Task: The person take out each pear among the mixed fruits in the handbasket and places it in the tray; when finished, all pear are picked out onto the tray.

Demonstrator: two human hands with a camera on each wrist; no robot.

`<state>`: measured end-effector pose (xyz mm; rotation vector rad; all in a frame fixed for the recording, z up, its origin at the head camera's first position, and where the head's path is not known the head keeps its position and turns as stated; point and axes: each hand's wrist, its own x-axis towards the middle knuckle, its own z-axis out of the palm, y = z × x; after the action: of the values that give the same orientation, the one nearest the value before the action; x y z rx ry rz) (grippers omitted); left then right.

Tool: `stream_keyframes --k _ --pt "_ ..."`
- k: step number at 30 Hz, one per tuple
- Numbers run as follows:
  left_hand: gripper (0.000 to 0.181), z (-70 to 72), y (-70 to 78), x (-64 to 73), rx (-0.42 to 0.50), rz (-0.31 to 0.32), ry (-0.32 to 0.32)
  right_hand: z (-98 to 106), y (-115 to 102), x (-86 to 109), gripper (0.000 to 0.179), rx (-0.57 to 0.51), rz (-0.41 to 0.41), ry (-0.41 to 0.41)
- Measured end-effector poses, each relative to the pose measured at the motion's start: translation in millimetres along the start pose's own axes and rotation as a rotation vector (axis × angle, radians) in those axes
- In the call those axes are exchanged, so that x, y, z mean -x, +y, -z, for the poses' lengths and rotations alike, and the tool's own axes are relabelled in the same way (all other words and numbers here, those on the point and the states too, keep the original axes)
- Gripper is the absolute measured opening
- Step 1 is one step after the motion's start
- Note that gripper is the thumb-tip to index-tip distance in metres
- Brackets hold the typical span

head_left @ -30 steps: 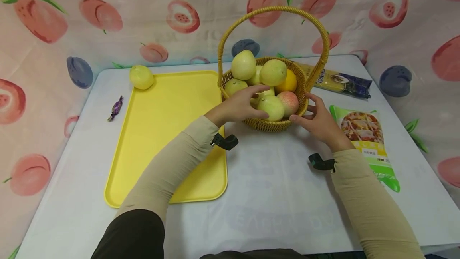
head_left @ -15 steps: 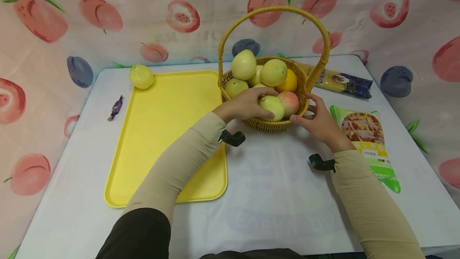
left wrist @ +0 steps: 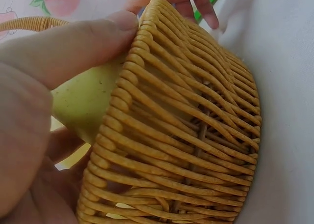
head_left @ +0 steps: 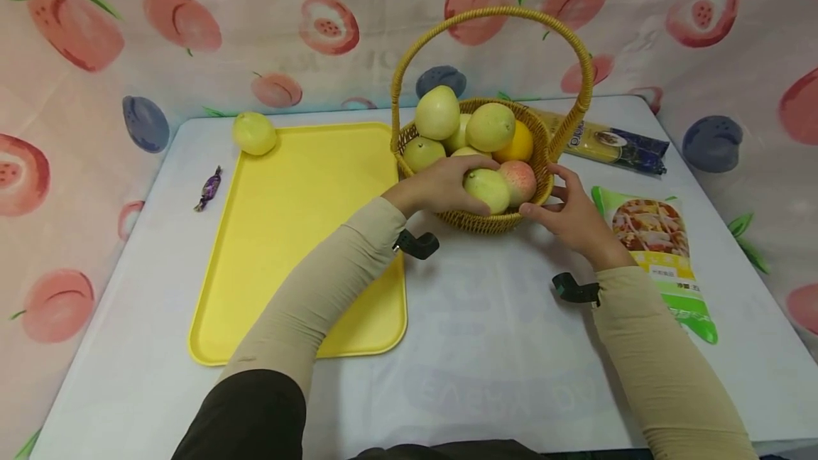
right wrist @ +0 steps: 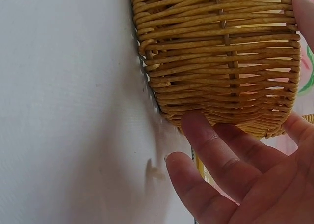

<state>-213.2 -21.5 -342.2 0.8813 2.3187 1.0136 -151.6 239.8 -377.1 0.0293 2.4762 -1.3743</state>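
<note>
A woven wicker basket (head_left: 483, 223) with a tall arched handle stands at the back of the table, heaped with fruit. My left hand (head_left: 443, 186) reaches over its front rim and holds a pale green pear (head_left: 489, 190), fingers behind and thumb in front. In the left wrist view, the pear (left wrist: 86, 100) sits just inside the rim under my thumb. My right hand (head_left: 577, 222) grips the basket's right side. Its thumb lies at the rim and its fingertips press the woven wall in the right wrist view. A peach (head_left: 519, 182) and an orange (head_left: 519, 142) lie beside the pears.
A yellow tray (head_left: 300, 233) lies left of the basket, with a yellow-green fruit (head_left: 254, 133) at its back left corner. Further left is a purple wrapped candy (head_left: 209, 189). On the right lie a green food bag (head_left: 658, 247) and a long noodle packet (head_left: 613, 144).
My left hand has moved slightly right and its fingers have closed around the front pear. The right hand stays at the basket's side. The head view has shifted a little.
</note>
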Motion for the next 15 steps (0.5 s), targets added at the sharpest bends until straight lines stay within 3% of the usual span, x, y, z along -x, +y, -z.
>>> stream_keyframes --k 10,15 --pt "0.078 0.1 2.9 0.9 0.037 0.026 0.041 1.4 0.6 -1.3 0.103 -0.012 -0.006 -0.009" --pt "0.080 -1.5 1.5 3.0 0.077 -0.010 0.100 0.3 -0.6 -0.4 0.104 -0.013 -0.010 -0.014"
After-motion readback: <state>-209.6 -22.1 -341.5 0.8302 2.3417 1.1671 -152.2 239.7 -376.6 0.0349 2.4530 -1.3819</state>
